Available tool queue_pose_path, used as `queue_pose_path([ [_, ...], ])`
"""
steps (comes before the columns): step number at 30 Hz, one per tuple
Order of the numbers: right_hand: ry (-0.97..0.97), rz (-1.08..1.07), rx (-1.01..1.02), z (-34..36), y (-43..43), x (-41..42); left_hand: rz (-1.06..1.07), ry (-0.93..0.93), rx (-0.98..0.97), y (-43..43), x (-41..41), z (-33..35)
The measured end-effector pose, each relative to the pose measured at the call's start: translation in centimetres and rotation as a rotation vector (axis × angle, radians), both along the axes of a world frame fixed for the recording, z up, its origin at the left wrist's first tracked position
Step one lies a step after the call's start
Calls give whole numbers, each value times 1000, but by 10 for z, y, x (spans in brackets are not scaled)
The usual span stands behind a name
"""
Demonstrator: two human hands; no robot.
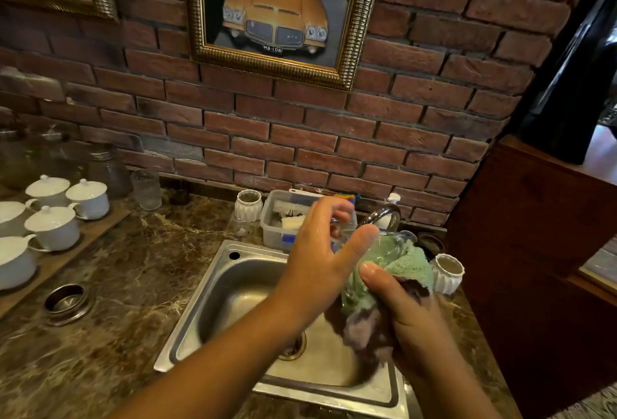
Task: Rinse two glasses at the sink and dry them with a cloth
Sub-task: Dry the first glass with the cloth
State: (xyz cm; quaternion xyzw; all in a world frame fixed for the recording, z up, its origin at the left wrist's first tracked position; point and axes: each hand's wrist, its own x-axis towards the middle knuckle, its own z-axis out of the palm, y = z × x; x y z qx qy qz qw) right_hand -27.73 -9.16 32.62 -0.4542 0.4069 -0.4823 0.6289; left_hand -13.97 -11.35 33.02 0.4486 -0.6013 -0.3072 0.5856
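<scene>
sink (213, 288) set in the bench (133, 268); lidded cups (53, 225) to its left, tub (277, 221) behind it.

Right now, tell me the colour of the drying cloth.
The cloth is pale green above, purple below; head view.

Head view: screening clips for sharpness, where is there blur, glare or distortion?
Head view: the cloth in the right hand smears with motion blur; the glass in the left hand is hard to outline; the sink floor shows pale glare; the brick wall bows.
</scene>
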Motion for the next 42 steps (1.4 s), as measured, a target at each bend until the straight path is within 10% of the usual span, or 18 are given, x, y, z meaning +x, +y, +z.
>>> queue_pose_path([
  [5, 293, -156, -365, 8, 1, -1, -14, 141, 176, 15, -15, -6],
  [11, 304, -147, -285, -16, 4, 6, -110, 627, 486, 28, -21, -16],
  [21, -305, -233, 133, -25, 9, 17, -140, 1032, 661, 36, 1, -38],
  [31, -453, -153, 438, -34, 10, 12, -82, 1125, 802, 32, 19, -56],
  [37, -314, -339, 198, -32, 0, 4, -15, 1182, 970, 41, 24, -69],
  [42, 179, -191, -119, -24, -2, 10, -142, 1118, 977, 44, 23, -66],
])
